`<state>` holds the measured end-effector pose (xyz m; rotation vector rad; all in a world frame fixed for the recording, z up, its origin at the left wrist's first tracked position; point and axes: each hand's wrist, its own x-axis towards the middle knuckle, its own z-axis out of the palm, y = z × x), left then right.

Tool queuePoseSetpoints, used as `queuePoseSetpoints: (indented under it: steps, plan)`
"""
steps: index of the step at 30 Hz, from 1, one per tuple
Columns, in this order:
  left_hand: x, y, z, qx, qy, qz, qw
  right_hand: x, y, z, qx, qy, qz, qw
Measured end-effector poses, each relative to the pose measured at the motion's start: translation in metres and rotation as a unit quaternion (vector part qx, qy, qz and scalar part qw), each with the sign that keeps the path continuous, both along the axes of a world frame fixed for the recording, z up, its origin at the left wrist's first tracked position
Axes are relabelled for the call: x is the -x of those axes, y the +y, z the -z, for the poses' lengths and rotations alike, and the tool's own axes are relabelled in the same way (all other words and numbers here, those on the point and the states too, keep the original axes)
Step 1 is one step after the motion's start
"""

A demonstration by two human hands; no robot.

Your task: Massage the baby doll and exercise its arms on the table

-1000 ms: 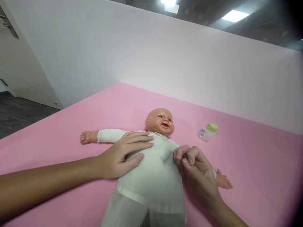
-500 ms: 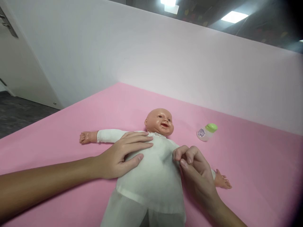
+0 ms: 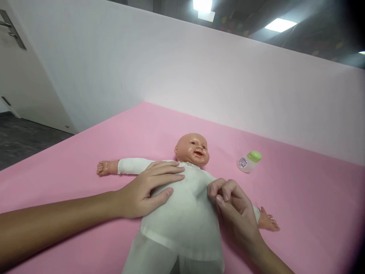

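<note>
A baby doll [image 3: 191,149] in a white shirt and trousers lies on its back on the pink mat [image 3: 85,152], arms spread wide. My left hand [image 3: 145,188] rests flat on the doll's chest, fingers spread, pressing the white shirt [image 3: 185,217]. My right hand [image 3: 230,205] is at the doll's other side, fingers curled, pinching the shirt fabric near the armpit. The doll's bare hand [image 3: 268,223] shows just beyond my right wrist.
A small bottle with a green cap [image 3: 248,161] lies on its side on the mat, right of the doll's head. A white partition wall [image 3: 199,76] stands behind the mat. Dark floor [image 3: 19,137] and a door lie at the left.
Almost nothing: the view shifted slightly downward, and my right fingers moved a little on the shirt fabric. My left hand stays on the chest.
</note>
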<state>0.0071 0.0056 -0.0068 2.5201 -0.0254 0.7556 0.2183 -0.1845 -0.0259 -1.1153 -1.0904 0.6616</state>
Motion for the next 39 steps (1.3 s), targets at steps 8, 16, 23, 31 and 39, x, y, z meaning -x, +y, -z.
queuePoseSetpoints:
  steps: [8, 16, 23, 31, 39]
  plan:
    - [0.0, 0.001, 0.001, 0.0, 0.0, 0.003, 1.0, 0.003, 0.0, 0.001, 0.008, -0.112, 0.028, 0.993]
    - [0.003, -0.001, 0.0, 0.001, 0.008, 0.005, 1.0, 0.011, 0.0, -0.005, -0.005, -0.325, 0.052, 0.944]
    - [0.002, -0.001, -0.001, 0.001, 0.003, 0.02, 1.0, 0.01, -0.004, -0.004, -0.032, -0.362, 0.044, 0.931]
    - [0.002, -0.001, -0.001, 0.008, 0.0, 0.025, 1.0, 0.01, -0.005, -0.004, -0.037, -0.368, 0.037, 0.928]
    - [0.002, -0.002, -0.003, 0.007, 0.005, 0.025, 1.0, 0.011, -0.005, -0.006, -0.045, -0.375, 0.038, 0.925]
